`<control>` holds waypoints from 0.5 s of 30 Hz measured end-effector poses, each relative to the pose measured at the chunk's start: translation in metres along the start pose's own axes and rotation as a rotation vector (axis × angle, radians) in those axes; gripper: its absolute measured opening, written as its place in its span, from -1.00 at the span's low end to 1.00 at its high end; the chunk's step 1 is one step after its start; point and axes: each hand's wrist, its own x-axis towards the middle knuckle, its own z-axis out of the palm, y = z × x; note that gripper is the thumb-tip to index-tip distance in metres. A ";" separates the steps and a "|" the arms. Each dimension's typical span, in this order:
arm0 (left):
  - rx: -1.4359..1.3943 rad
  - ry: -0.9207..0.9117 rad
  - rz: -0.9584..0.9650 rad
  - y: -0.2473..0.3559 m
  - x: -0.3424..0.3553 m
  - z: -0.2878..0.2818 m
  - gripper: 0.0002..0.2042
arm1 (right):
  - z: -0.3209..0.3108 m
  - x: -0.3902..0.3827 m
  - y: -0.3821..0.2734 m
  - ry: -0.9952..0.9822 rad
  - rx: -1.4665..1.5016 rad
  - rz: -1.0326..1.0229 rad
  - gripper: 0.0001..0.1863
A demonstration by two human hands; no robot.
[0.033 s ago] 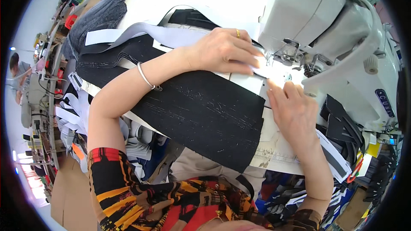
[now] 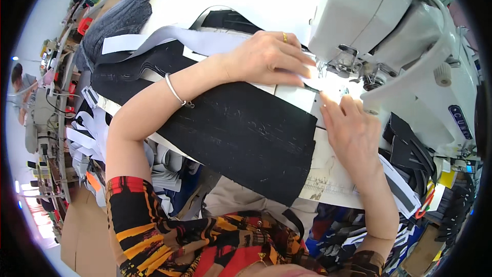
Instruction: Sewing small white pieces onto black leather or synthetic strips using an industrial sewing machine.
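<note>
A narrow dark strip (image 2: 311,87) runs between my two hands, right beside the brightly lit needle area of a white sewing machine (image 2: 366,15). My left hand (image 2: 269,59) is closed over the strip's left part, fingers together and bent. My right hand (image 2: 353,131) pinches its near right end between thumb and fingers. The fingertips partly hide the strip, and glare washes out the spot under the needle. Below my left forearm lies a large black fabric panel (image 2: 246,138) with loose white threads, hanging over the table's front edge.
A pale grey band (image 2: 200,41) curls across the table behind my left arm. Grey folded cloth (image 2: 115,25) is heaped at the far left. Black strips (image 2: 410,146) lie right of my right wrist, near orange-handled scissors (image 2: 424,205). A person (image 2: 23,90) is far left.
My left hand has lifted very slightly, and more of the dark strip shows between my hands. The black panel has not moved.
</note>
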 end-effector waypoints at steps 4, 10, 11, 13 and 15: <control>0.000 -0.024 -0.021 -0.006 0.002 -0.004 -0.82 | 0.001 0.002 0.000 -0.001 -0.017 0.070 -0.77; 0.041 -0.057 -0.009 -0.004 0.000 -0.010 -0.82 | -0.001 0.002 0.002 0.053 0.081 0.047 -0.71; 0.039 -0.067 -0.006 -0.003 0.001 -0.010 -0.82 | -0.002 0.001 0.002 0.045 0.083 0.051 -0.71; 0.055 -0.080 -0.008 -0.002 -0.001 -0.012 -0.81 | -0.001 0.000 0.001 0.040 0.091 0.048 -0.71; 0.070 -0.090 -0.007 -0.002 -0.001 -0.013 -0.80 | -0.002 0.001 0.002 0.024 0.121 0.046 -0.70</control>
